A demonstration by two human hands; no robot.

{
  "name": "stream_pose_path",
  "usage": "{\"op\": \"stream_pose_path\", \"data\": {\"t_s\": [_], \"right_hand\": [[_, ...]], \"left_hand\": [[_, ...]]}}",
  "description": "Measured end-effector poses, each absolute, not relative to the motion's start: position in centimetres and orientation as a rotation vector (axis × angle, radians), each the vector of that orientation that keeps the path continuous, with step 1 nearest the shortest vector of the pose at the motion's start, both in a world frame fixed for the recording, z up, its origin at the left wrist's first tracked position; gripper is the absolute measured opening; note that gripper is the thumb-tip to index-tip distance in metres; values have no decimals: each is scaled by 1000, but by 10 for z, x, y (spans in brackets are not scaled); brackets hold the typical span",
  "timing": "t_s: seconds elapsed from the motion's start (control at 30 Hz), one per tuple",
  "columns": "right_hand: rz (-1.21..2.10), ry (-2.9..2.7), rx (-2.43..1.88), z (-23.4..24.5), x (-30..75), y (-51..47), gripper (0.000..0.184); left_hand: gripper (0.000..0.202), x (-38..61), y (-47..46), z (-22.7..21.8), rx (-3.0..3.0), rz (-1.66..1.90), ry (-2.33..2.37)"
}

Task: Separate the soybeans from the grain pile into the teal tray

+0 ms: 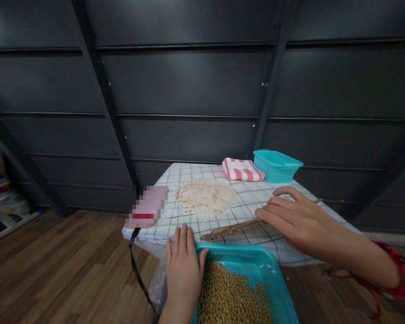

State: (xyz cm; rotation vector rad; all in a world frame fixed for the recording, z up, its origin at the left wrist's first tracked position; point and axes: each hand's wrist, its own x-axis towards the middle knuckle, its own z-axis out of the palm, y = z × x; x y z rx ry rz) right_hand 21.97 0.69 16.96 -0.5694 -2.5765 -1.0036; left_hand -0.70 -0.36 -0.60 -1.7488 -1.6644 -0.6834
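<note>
My left hand (183, 265) rests on the left rim of a teal tub (253, 257) that holds many small tan beans (232, 297), thumb hooked over the edge, fingers flat and together. My right hand (290, 218) hovers palm down over the checked tablecloth (246, 198), fingers stretched out, holding nothing. Its fingertips nearly touch a wooden scoop or spoon (231, 228) lying on the cloth. A pile of mixed white rice and yellow grains (205, 195) lies in the middle of the table.
A second teal tub (277, 165) and a folded pink-and-white striped cloth (242, 169) sit at the table's far edge. A blurred pinkish object (147, 207) with a black strap (138, 270) lies at the left edge. Dark panelled wall behind, wooden floor around.
</note>
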Motion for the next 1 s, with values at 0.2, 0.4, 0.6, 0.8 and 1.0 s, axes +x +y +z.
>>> {"op": "stream_pose_path", "data": {"t_s": [0.2,0.4,0.6,0.8,1.0], "right_hand": [[-1011,-2577,-574,170,220,4,24],[-978,-2589,-579,172,221,4,25],[-844,-2659,-629,174,224,-6,26],[-874,-2627,-640,177,231,-10,27],[-1124,-2527,-683,177,243,-2,27]], "left_hand": [[50,-6,-4,-5,-1751,-639,-1670],[49,-5,-4,-5,-1786,-711,-1684],[41,-4,-4,-5,-1806,-712,-1717],[42,-4,-4,-6,-1795,-696,-1718],[50,-3,-3,-7,-1808,-718,-1716]]}}
